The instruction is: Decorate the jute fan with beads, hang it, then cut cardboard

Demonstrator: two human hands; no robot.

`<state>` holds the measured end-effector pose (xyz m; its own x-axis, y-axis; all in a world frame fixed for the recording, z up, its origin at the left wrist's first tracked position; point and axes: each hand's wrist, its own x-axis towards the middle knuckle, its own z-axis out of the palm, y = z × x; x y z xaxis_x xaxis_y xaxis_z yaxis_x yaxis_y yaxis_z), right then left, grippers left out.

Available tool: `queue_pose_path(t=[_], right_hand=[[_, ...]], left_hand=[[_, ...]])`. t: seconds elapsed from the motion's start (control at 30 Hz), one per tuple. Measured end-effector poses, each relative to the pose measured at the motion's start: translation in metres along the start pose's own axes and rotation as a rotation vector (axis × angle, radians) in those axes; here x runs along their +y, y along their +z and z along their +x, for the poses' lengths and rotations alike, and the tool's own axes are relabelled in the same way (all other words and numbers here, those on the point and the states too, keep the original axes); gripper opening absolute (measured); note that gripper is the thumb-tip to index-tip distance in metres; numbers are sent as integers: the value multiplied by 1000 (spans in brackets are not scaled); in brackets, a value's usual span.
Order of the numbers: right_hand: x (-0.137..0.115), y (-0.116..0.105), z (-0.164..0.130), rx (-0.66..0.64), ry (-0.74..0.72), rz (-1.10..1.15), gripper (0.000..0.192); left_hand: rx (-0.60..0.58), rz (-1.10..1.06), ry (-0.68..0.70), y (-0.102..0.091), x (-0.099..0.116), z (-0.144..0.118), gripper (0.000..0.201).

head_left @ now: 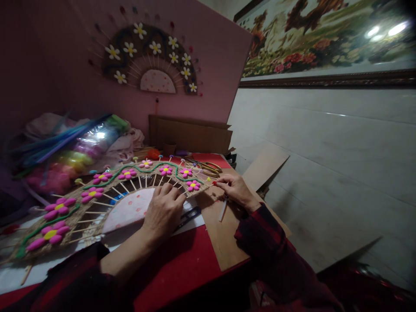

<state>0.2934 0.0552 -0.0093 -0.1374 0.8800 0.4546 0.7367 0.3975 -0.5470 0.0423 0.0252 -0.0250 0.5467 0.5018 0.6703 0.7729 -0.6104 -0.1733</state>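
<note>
A half-round craft fan (112, 180) lies in front of me, with a twine-wrapped band, thin wooden sticks, pink flowers with yellow middles and a wavy green strip. Small coloured balls tip the sticks along its outer edge. My left hand (164, 208) is closed over the right side of the fan's pale, dotted centre piece (130, 210), fingers bent onto the sticks. At the fan's right end, my right hand (238, 190) pinches a small red ball (214, 183) at a stick's tip between thumb and finger. Its other fingers are curled.
Gold-handled scissors (209, 168) lie behind the fan's right end. A brown board (224, 247) and a black-handled tool (190, 215) are on the red table (182, 264). Bagged colourful material (81, 151) is heaped back left. Another flowered fan (156, 47) hangs on the pink panel.
</note>
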Motion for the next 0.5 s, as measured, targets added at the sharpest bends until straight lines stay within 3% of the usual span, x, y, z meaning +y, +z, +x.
queue_pose_path(t=[0.5], right_hand=[[-4,4,-2,49,-9,12,14]], left_hand=[[-24,15,-7,1,0,-1,9]])
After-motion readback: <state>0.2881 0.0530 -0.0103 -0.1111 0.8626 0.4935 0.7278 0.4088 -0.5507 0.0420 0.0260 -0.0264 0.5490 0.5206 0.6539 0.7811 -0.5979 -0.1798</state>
